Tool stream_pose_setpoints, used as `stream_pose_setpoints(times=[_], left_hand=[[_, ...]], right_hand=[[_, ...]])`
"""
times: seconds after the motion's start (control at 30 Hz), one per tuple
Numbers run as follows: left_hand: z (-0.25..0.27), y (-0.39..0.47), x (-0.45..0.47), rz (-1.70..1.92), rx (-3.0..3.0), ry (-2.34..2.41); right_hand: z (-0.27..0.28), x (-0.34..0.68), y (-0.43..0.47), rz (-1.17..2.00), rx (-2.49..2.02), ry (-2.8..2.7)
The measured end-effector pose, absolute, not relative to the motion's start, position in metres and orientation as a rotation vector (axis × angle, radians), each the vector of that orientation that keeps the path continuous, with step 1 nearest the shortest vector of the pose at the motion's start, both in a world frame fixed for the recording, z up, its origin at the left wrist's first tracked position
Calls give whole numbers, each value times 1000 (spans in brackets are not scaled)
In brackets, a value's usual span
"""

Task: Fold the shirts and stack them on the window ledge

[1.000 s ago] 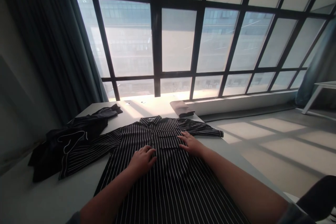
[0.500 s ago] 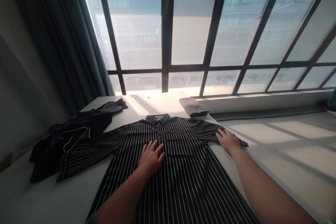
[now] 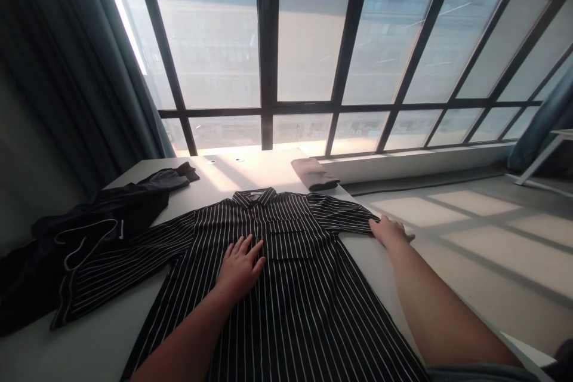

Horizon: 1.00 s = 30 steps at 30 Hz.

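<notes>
A black shirt with white stripes (image 3: 286, 286) lies spread front up on the white table, its collar toward the window and a chest pocket showing. My left hand (image 3: 239, 268) rests flat on the shirt's chest, fingers spread. At the table's right edge, my right hand (image 3: 391, 233) is closed round the end of the shirt's right-side sleeve (image 3: 342, 213), covering the cuff. The left-side sleeve (image 3: 134, 256) stretches out to the left, its cuff beside a dark heap of clothes.
Dark clothes (image 3: 147, 197) with a white cord lie piled at the left of the table (image 3: 224, 176). A folded greyish cloth (image 3: 316, 174) sits at the far right corner. Beyond are large windows, a curtain (image 3: 76, 59), and another table (image 3: 544, 155) at right.
My right hand has slid outward along the sleeve to its end and closed there. My left hand still lies on the chest. The view has turned a little to the right.
</notes>
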<state>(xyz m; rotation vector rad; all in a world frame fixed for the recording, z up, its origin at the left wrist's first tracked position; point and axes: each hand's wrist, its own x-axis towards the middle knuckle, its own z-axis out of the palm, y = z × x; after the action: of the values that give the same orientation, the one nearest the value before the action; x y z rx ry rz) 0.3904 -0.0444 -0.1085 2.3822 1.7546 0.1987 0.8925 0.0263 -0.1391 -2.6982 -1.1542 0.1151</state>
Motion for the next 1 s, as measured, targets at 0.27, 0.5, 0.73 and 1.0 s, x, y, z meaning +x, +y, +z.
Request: stream_pose_setpoints(times=[0.27,0.5,0.73,1.0], left_hand=[[-109,-44,390,194,2395,1763],[-107,-45,392,181,2396,1775],[-109,-44,391,202,2404,1767],[-109,-44,390,207,2411,1775]], right_hand=[[-134,907,16,82,-2678,-1023],[-122,896,13,-24,-2569,-1160],[-116,877,16,-27,-2452,-1377],[-123,898,16,175,-2610,-1001]])
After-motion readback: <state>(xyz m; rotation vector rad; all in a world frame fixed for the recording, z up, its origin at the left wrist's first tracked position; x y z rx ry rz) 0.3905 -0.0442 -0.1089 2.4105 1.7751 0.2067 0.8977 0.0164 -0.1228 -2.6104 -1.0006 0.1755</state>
